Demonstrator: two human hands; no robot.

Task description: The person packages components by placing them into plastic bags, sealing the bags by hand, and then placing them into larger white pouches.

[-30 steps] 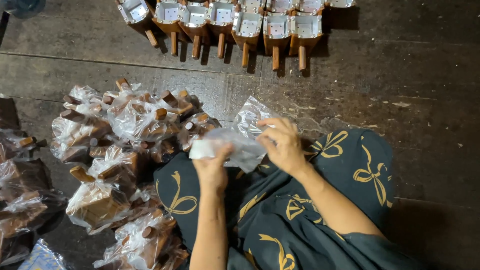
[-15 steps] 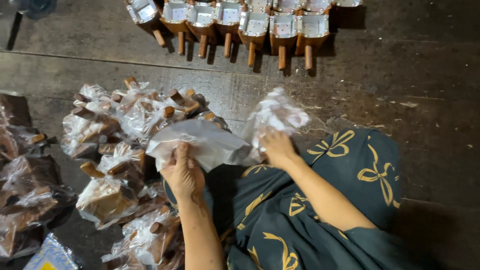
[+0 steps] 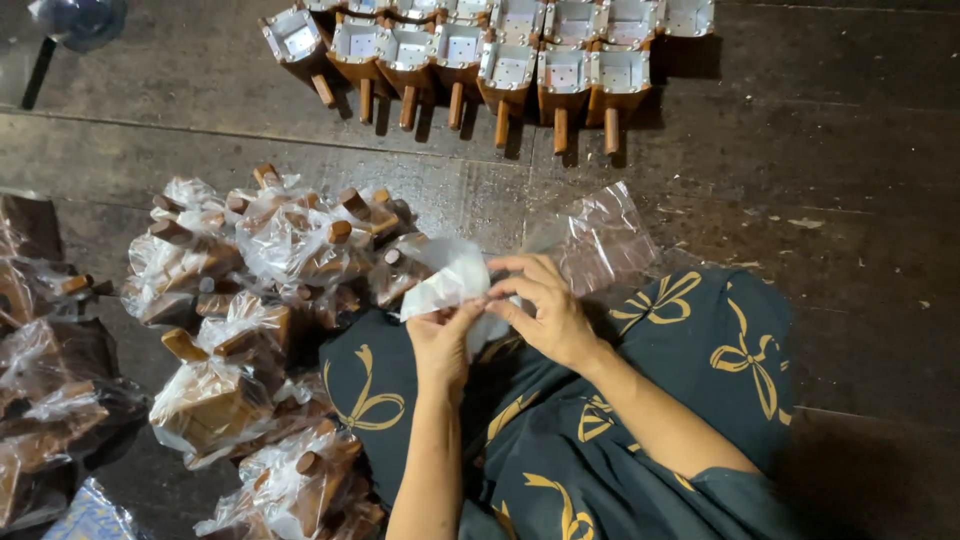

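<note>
Two hands (image 3: pixel 440 345), one plastic bag (image 3: pixel 600 240)

Dim scene, glare on plastic, dark corners.

Hands back together on bag
Left hand (image 3: pixel 440 345) and right hand (image 3: pixel 545 310) closed in from spread; clear bag (image 3: pixel 455 280) now pinched between fingertips.

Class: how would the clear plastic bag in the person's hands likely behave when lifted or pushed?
The plastic bag looks thin and crinkled, so probably floppy and very light. Its glossy film may slip; both hands, left hand and right hand, pinch it.
</note>
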